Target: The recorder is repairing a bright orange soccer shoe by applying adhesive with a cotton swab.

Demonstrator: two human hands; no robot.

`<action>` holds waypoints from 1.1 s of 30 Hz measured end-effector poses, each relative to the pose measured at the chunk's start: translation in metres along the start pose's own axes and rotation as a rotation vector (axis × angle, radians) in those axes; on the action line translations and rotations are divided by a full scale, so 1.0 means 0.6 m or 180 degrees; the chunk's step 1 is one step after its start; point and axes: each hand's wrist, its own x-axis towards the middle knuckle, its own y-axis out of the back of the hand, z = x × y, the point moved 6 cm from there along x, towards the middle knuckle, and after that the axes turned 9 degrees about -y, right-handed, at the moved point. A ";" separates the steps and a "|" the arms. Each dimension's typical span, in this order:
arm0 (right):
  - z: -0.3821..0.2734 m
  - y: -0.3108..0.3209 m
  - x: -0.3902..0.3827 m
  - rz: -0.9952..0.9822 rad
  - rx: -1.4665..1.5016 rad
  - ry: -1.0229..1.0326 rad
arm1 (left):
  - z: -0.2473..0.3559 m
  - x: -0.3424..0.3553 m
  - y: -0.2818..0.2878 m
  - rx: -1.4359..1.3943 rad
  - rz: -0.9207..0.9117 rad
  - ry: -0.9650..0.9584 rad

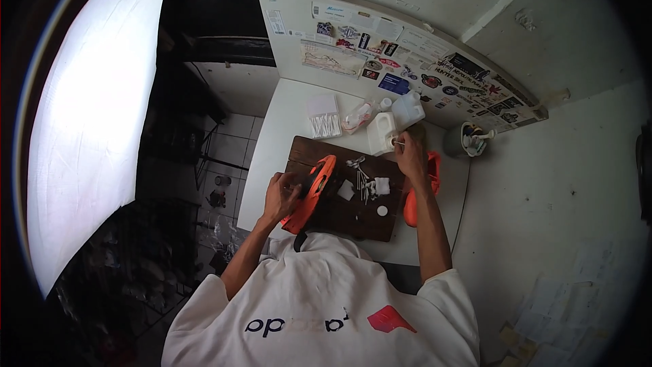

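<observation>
My left hand (283,194) is closed on an orange shoe (314,202) with a dark part facing up, held tilted over the left side of a dark wooden board (370,223). At the mouth of a white plastic jug (382,130), my right hand (411,156) pinches a thin white stick that looks like a cotton swab (399,141). Its tip is too small to make out. Loose cotton swabs (365,183) lie scattered on the board, beside white cotton pads (382,185) and a round white cap (382,211). Another orange shoe (410,209) rests by my right forearm, which partly covers it.
Behind the board stand a pack of cotton swabs (324,122), a pinkish plastic packet (358,117) and a second, translucent jug (408,110). A grey bucket (465,140) holding tools is at the right. A sticker-covered panel (401,61) borders the white table (261,163) at the back.
</observation>
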 end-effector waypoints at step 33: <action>0.005 0.023 -0.020 0.0633 -0.0217 0.0039 | -0.041 -0.001 -0.027 0.0329 -0.0566 0.0321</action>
